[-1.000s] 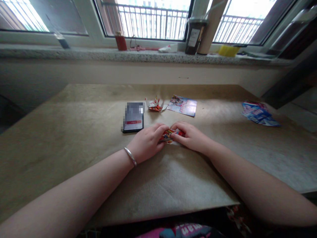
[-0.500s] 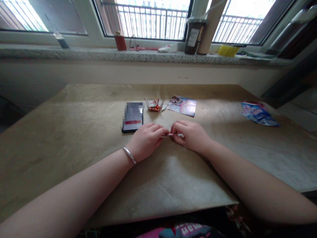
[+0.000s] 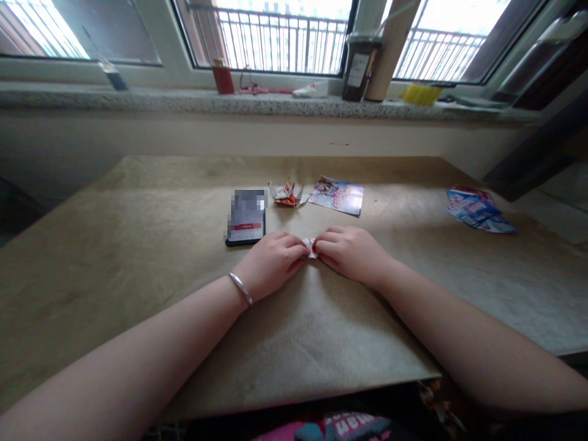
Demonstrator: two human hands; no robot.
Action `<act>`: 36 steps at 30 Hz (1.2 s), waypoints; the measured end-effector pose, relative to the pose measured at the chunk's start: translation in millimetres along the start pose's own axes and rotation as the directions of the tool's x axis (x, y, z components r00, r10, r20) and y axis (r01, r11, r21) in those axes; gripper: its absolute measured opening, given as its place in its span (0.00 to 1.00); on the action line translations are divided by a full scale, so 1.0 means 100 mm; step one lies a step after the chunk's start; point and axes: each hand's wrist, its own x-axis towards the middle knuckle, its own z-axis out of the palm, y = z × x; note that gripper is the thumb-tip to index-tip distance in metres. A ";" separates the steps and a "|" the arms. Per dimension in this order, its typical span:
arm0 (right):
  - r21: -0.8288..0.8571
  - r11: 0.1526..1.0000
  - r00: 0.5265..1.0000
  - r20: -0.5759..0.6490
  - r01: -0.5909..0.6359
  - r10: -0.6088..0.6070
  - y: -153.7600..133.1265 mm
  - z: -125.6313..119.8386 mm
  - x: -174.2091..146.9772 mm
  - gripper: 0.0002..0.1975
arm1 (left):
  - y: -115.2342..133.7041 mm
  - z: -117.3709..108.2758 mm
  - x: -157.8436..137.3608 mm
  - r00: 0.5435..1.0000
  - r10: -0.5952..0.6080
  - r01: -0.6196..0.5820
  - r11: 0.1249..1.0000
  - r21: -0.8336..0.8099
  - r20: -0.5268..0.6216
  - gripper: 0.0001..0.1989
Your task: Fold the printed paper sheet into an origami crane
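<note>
A small white-and-red paper (image 3: 310, 247) is pinched at its two sides — by the left hand (image 3: 273, 260) and the right hand (image 3: 351, 252) — over the tabletop (image 3: 160, 245). Beyond it, a folded paper figure (image 3: 288, 195) is set between a phone (image 3: 247, 219) and a printed sheet (image 3: 338, 196).

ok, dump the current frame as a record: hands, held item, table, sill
left hand: pinching left end of small paper piece; silver bangle at wrist
right hand: pinching right end of same piece
held item: white with red patches, mostly hidden by the hands; folds unclear
table: phone beyond left hand; spiky folded paper right of phone; printed sheet right of that; overlapping blue printed sheets far right
sill: red container, dark container, yellow object
</note>
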 end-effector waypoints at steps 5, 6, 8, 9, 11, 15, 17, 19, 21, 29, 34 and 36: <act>0.091 0.996 1.000 0.010 0.011 -0.012 -0.02 -0.04 -0.02 0.11 | 0.00 -0.03 0.00 0.999 0.020 -0.022 0.997 0.074 0.033 0.09; 0.113 0.994 1.000 0.011 0.008 -0.009 -0.02 -0.04 -0.02 0.11 | -0.01 -0.04 0.00 0.999 0.020 -0.024 0.995 0.093 0.044 0.08; 0.153 0.988 1.000 0.006 0.001 -0.002 -0.02 -0.02 -0.03 0.11 | -0.02 -0.05 -0.01 0.998 0.016 -0.024 0.992 0.126 0.057 0.09; 0.170 0.986 1.000 -0.002 -0.001 0.002 -0.02 -0.01 -0.03 0.11 | -0.02 -0.05 -0.01 0.998 0.018 -0.025 0.991 0.132 0.056 0.09; 0.191 0.982 1.000 -0.021 0.003 0.001 -0.02 0.01 -0.03 0.11 | -0.04 -0.04 -0.01 0.999 0.025 -0.030 0.993 0.118 0.044 0.10; 0.182 0.983 0.999 -0.031 0.014 -0.009 -0.03 0.02 -0.03 0.12 | -0.05 -0.01 -0.02 0.999 0.039 -0.041 0.997 0.067 0.028 0.10; 0.157 0.987 0.999 -0.034 0.021 -0.015 -0.02 0.02 -0.03 0.13 | -0.04 0.00 -0.02 0.999 0.033 -0.035 0.997 0.070 0.028 0.10; 0.132 0.991 0.999 -0.036 0.029 -0.025 -0.01 0.01 -0.02 0.12 | -0.04 0.01 -0.02 0.999 0.024 -0.027 0.996 0.085 0.036 0.10; 0.123 0.992 0.999 -0.031 0.036 -0.033 0.00 0.00 -0.02 0.11 | -0.03 0.00 -0.02 0.999 0.020 -0.025 0.994 0.111 0.045 0.10; 0.088 0.996 1.000 0.019 -0.011 0.010 -0.04 -0.01 -0.02 0.11 | 0.03 -0.07 0.00 0.992 0.021 -0.042 0.985 0.165 0.126 0.10; 0.053 0.998 0.999 0.038 -0.024 0.021 -0.10 -0.02 -0.02 0.14 | 0.04 -0.07 0.00 0.993 0.007 -0.022 0.991 0.129 0.117 0.10; 0.042 0.999 0.999 0.043 -0.010 0.008 -0.10 -0.01 -0.01 0.14 | 0.04 -0.07 0.00 0.992 -0.007 -0.008 0.993 0.120 0.126 0.10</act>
